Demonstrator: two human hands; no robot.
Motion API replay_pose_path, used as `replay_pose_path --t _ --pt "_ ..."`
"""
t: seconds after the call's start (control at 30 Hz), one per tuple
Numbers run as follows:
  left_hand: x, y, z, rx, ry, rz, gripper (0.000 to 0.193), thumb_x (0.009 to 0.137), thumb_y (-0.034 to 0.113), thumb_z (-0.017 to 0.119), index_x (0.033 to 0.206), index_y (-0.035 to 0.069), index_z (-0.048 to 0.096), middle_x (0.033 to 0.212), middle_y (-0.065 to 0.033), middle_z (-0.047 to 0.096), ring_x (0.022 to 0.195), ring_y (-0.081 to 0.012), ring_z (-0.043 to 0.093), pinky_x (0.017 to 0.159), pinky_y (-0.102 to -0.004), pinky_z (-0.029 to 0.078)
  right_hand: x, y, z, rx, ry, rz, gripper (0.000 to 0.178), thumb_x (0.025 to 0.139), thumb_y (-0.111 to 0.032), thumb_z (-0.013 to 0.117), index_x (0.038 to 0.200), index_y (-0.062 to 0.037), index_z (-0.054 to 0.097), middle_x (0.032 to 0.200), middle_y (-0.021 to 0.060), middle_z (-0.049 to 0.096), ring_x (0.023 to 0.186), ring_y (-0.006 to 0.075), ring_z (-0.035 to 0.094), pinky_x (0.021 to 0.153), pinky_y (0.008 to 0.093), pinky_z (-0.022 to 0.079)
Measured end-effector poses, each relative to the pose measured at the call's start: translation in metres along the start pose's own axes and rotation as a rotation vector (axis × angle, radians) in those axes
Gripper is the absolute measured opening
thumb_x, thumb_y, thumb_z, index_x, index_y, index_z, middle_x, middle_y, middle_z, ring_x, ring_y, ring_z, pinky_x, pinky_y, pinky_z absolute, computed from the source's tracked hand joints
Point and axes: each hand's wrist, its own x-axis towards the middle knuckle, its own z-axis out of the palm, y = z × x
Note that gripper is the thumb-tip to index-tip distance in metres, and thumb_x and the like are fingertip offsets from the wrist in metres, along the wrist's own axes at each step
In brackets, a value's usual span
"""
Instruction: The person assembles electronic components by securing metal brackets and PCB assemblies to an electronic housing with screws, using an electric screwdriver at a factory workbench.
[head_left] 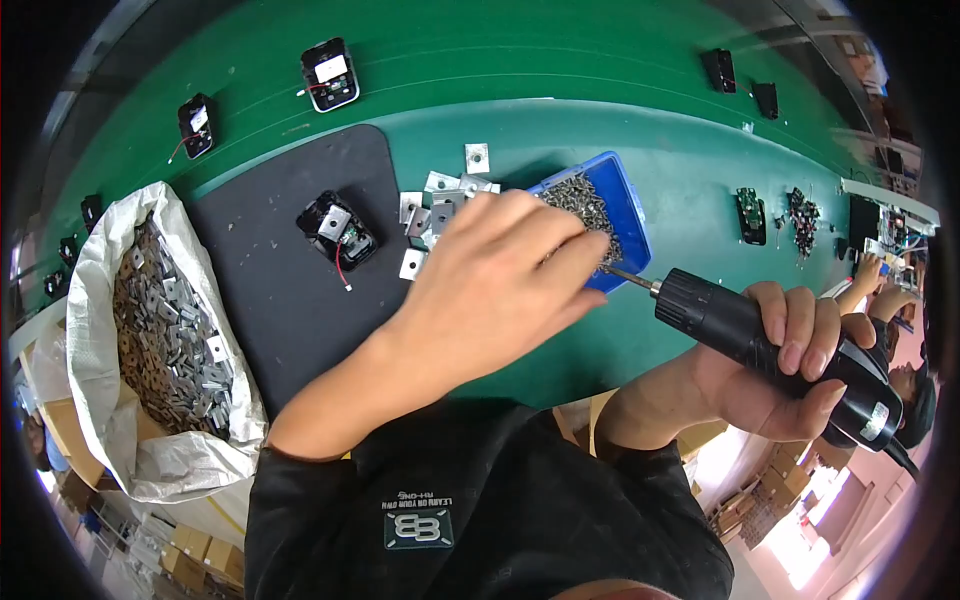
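Observation:
My right hand (800,350) is wrapped around a black electric screwdriver (715,312), its bit pointing left toward the blue tray (640,222). Small screws (582,203) fill much of that tray. Above the tray's near side, my left hand (510,270) has its fingers curled together close to the tip of the bit. Whatever those fingers may hold is hidden. Partly behind the left hand lie several square metal plates (411,264), each with a hole. On the dark mat (270,300) rests an open black housing (355,247) with a metal plate, a circuit board and a red wire.
At the left, a white sack (90,350) holds many metal plates. Along the green far strip sit more black housings (330,75), (197,125) with wires. To the right are a circuit-board part (750,216) and a pile of small parts (802,222). Another person's hand (870,275) shows at far right.

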Motion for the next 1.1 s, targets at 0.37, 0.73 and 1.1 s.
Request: replay_pose_path --t 0.37,0.73,1.1 --pt "0.003 -0.001 0.033 -0.012 0.067 0.098 0.033 0.061 0.013 0.079 0.093 0.007 0.07 0.088 0.0004 0.066 0.077 -0.0164 0.057 0.066 -0.0291 0.041 -0.002 -0.015 -0.002 0.011 0.004 -0.044 0.045 0.081 -0.017 0.068 0.119 -0.0104 0.046 0.078 -0.0032 0.052 0.065 0.0084 0.05 0.066 0.0261 0.04" --pt "-0.001 -0.001 0.036 -0.056 0.097 0.088 0.032 0.059 0.012 0.08 0.089 0.007 0.068 0.086 -0.002 0.065 0.072 -0.0187 0.059 0.062 -0.0306 0.042 -0.003 -0.012 -0.001 0.056 0.019 0.027 0.04 0.075 -0.015 0.066 0.112 -0.0083 0.051 0.074 -0.0026 0.051 0.066 0.0082 0.049 0.07 0.0254 0.039" --pt "0.002 -0.001 0.041 -0.06 0.077 0.073 0.029 0.058 0.011 0.08 0.084 0.007 0.066 0.083 -0.0025 0.063 0.072 -0.0193 0.058 0.062 -0.031 0.041 -0.004 -0.012 -0.001 0.037 0.015 0.034 0.04 0.075 -0.015 0.065 0.112 -0.0081 0.051 0.074 -0.0027 0.052 0.067 0.0082 0.049 0.07 0.0251 0.039"
